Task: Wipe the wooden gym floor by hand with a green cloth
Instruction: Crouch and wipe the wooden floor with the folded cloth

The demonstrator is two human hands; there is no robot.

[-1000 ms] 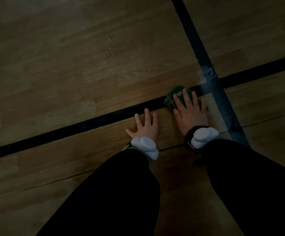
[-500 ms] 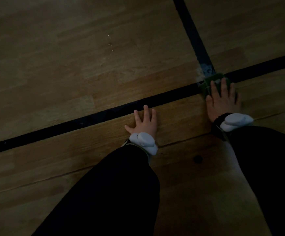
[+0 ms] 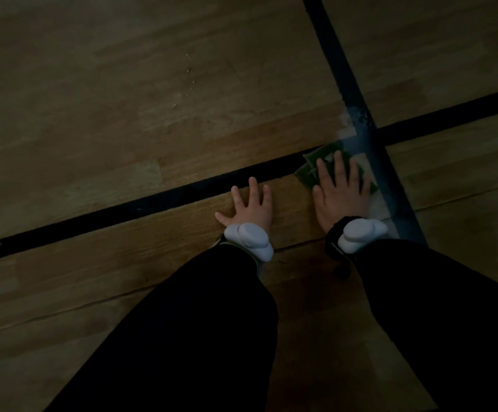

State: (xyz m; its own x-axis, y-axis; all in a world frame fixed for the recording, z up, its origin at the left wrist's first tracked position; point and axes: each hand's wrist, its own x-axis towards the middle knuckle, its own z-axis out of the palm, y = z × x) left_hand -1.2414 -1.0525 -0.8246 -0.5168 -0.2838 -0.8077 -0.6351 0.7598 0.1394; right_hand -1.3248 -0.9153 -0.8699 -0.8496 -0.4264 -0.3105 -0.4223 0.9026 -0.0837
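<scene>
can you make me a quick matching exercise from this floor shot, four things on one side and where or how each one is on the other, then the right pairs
Column one:
1. green cloth
2. left hand
3. white wrist device on the right arm
4. small pale specks

Column two:
A. lies flat on bare wood, holding nothing
B. scattered on the boards beyond the black line
C. pressed under the right hand near where the two dark floor lines cross
D. strapped just above a dark sleeve

Pairs: 1-C, 2-A, 3-D, 4-B

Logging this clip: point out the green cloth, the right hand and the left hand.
green cloth [image 3: 311, 171]: head view, its exposed left edge.
right hand [image 3: 341, 193]: head view, back of the hand.
left hand [image 3: 252, 208]: head view, back of the hand.
</scene>
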